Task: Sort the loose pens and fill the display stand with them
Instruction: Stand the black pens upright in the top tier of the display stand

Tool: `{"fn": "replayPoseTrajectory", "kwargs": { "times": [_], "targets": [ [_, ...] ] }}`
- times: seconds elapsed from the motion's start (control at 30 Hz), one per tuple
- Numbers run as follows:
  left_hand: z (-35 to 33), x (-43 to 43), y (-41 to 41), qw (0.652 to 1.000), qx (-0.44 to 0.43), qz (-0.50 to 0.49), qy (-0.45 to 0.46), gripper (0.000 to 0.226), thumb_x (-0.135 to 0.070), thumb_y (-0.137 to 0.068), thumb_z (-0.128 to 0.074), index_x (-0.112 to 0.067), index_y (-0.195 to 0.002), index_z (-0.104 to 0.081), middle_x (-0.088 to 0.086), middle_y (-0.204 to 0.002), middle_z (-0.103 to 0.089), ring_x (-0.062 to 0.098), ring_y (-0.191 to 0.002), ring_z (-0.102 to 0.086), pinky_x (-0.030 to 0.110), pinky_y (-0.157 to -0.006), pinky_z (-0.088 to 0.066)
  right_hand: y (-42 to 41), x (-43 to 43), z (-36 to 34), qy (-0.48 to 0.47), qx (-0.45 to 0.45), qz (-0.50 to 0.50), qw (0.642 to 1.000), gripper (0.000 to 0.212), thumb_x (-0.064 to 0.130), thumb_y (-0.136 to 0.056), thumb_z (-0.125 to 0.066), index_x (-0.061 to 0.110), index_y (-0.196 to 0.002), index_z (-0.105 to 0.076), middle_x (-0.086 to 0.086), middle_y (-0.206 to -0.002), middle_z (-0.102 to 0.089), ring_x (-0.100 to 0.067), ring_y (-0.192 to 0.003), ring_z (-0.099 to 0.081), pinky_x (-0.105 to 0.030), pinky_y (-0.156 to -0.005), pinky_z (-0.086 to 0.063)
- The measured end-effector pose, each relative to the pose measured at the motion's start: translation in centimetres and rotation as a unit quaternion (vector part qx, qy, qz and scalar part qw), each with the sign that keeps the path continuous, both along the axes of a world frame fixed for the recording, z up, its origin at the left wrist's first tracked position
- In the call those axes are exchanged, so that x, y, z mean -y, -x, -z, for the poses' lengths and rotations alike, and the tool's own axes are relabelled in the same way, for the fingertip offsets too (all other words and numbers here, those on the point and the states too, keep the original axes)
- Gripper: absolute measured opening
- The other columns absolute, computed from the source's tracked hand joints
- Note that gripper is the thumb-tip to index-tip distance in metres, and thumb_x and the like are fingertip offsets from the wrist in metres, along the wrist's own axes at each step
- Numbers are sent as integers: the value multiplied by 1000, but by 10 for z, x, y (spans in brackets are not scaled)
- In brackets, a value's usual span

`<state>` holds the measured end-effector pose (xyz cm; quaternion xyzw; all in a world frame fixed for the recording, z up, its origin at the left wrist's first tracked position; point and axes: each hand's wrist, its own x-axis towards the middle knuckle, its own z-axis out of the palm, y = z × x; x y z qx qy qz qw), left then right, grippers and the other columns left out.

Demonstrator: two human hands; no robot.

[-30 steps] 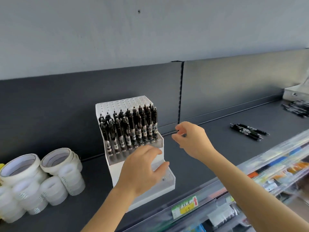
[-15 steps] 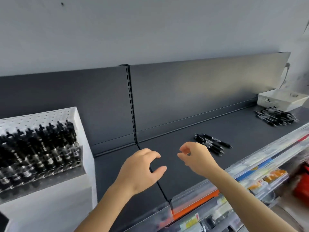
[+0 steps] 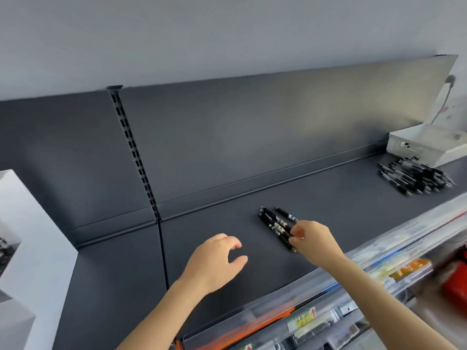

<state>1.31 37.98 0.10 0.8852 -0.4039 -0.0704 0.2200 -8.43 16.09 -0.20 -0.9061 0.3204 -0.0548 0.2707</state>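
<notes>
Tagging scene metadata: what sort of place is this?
Likely a stationery shop aisle: dark grey metal shelf with slotted upright, clear plastic price-label strip along its front edge, and a loose pile of black pens.

- Dark grey shelf [image 3: 328, 198], matte.
- Back panel [image 3: 252, 135] behind the shelf, split by slotted upright [image 3: 131, 147].
- Pale wall [image 3: 227, 34] above the shelf.
- Clear label rail [image 3: 290, 314] along the shelf's front edge.

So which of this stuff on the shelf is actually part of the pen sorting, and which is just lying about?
Part of the job: small bunch of pens, with the right hand at it; big pen pile; white display stand; left hand, empty.

Lying about: white box; price labels on the shelf edge; red item below.
</notes>
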Motion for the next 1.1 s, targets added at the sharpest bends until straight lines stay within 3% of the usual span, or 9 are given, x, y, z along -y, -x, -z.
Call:
{"fn": "replayPoseTrajectory", "kwargs": {
  "times": [0.17, 0.27, 0.37, 0.6, 0.7, 0.87, 1.1],
  "targets": [
    [8, 27, -14, 1000, -3, 19, -7, 36, -46, -92, -52, -28, -123, -58, -16, -119, -56, 2, -105, -54, 22, -89, -47, -5, 22, 9, -3, -6, 24, 1000, 13, 16, -87, -60, 11, -98, -65, -2, -96, -64, -23, -88, -61, -35, -78, -53],
    [13, 45, -23, 1000, -11, 21, -6, 34, -44, -93, -53, -27, -121, -59, -15, -116, -58, 4, -102, -56, 26, -88, -49, -8, 36, 11, 21, -9, 32, 999, 6, 18, -87, -60, 15, -92, -58, 0, -93, -61, -21, -81, -57, -30, -67, -48],
    [19, 63, -26, 1000, -15, 21, -5, 32, -40, -94, -53, -25, -122, -59, -12, -116, -58, 7, -103, -56, 28, -89, -49, -14, 49, 13, 52, -27, 30, 998, 17, 22, -85, -61, 10, -97, -58, -5, -95, -55, -25, -86, -54, -30, -65, -41],
    [23, 105, -25, 999, -7, 21, -34, 32, -34, -97, -48, -25, -127, -54, -8, -119, -54, 15, -104, -56, 33, -88, -49, -44, 73, 16, 67, -61, -52, 995, 29, 35, -84, -63, 10, -82, -47, -6, -91, -50, -28, -91, -48, -28, -68, -34],
    [27, 117, -21, 999, -4, 2, -36, 32, -32, -97, -47, -28, -128, -53, -9, -119, -53, 16, -105, -56, 31, -85, -47, -55, 75, 21, 58, -67, -99, 991, 32, 36, -81, -64, 9, -93, -53, -4, -91, -51, -27, -93, -50, -29, -66, -38],
    [32, 135, -16, 996, -19, -91, -16, 30, -35, -95, -51, -24, -123, -56, -6, -111, -59, 16, -100, -59, 32, -84, -50, -63, 81, 23, 36, -73, -139, 987, 18, 18, -82, -57, 12, -79, -40, 2, -74, -46, -23, -69, -48, -26, -50, -34],
    [25, 159, -5, 978, -42, -200, -42, 30, -42, -92, -55, -15, -104, -48, -2, -93, -60, 20, -81, -59, 33, -62, -47, -67, 87, 16, 22, -115, -153, 981, 32, 16, -79, -59, 14, -64, -32, 2, -60, -38, -15, -48, -33, -21, -45, -27]
  ]
}}
